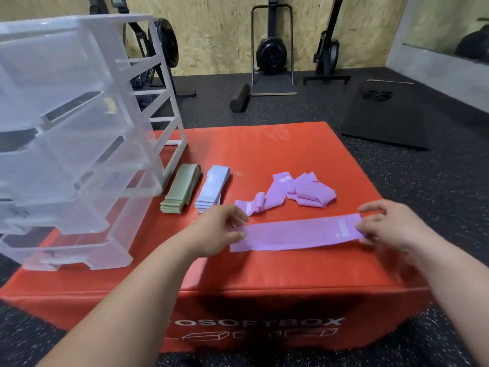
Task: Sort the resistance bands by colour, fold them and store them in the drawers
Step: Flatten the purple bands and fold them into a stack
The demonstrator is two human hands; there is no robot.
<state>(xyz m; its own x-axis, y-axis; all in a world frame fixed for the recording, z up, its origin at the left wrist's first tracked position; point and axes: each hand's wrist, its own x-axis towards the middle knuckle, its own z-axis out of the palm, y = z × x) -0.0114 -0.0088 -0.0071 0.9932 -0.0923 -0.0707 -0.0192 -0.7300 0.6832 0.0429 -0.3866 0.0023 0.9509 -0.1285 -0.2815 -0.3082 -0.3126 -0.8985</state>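
Note:
A purple resistance band (293,235) lies stretched flat across the near part of the red soft box (264,276). My left hand (219,229) pinches its left end and my right hand (389,226) pinches its right end. Behind it sits a loose heap of purple bands (288,192). To the left, a folded stack of green bands (180,189) and a folded stack of light blue bands (213,188) lie side by side. A clear plastic drawer unit (71,139) stands on the box's left side, its drawers pulled forward.
The red box stands on dark speckled gym flooring (428,197). A black mat (386,117) lies on the floor at the right. A black foam roller (239,98) and exercise machines (271,51) stand by the wooden back wall.

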